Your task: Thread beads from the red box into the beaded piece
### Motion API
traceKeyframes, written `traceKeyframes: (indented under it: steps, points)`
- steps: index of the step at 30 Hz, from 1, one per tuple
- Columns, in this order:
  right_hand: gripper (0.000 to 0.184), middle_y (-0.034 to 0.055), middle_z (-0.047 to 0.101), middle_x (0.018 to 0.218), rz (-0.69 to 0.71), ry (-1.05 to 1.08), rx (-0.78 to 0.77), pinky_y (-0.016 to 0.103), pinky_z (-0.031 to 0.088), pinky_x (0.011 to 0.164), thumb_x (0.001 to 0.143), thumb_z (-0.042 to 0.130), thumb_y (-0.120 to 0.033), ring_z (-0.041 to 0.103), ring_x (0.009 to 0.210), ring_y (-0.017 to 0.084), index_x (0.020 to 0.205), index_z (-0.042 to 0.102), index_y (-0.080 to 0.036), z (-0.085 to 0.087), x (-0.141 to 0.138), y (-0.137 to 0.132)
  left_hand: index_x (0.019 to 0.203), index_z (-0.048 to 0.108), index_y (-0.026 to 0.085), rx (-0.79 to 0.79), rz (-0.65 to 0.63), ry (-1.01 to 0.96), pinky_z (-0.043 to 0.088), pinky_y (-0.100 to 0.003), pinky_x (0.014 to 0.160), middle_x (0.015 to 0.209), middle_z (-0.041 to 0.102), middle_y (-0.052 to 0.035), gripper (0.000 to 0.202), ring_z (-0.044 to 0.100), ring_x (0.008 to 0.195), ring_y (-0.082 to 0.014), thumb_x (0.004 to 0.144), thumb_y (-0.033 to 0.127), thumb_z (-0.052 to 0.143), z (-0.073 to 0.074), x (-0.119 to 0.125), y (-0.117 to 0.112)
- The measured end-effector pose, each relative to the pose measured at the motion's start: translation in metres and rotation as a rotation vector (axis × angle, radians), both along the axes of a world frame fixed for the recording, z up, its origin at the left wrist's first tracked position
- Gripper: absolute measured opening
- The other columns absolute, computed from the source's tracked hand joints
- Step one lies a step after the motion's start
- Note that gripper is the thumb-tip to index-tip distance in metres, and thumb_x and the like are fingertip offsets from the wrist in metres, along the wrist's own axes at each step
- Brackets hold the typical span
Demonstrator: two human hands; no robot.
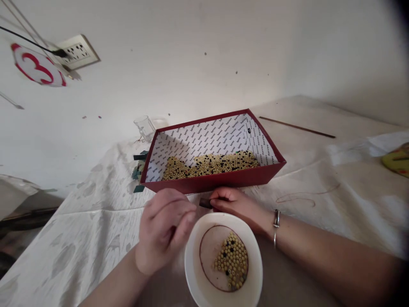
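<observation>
ahead: red box wall blocks | near: white bowl | gap between: left hand, right hand fill it | table left: open | right: open

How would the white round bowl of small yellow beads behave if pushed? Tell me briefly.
The white round bowl probably slides rather than tips: it looks low and wide. Its small yellow and black beads lie loose, so they would likely roll about.

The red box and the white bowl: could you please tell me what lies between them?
In the head view, both hands: the left hand, fingers curled, and the right hand pinching a small dark piece, over the white cloth.
</observation>
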State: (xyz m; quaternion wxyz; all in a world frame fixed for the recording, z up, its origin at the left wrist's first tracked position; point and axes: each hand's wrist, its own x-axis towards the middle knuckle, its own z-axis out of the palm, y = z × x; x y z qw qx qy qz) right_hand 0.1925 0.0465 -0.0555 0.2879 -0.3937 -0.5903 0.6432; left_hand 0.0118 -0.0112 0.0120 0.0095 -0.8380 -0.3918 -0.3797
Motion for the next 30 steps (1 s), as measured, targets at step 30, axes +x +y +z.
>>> traceKeyframes:
  steps: [30]
  points:
    - [0.018, -0.0009, 0.052, 0.069, 0.069, -0.042, 0.096, 0.021, 0.035, 0.059, 0.078, 0.050, -0.033, 0.044, 0.063, 0.009, 0.076, 0.056, -0.015, 0.009, 0.003, 0.001, 0.072, 0.064, 0.025, -0.718, 0.475, 0.925, 0.035, -0.026, 0.054, 0.071, 0.064, -0.0018, 0.025, 0.054, 0.062, -0.0169, 0.068, 0.044, 0.049, 0.029, -0.012, 0.143]
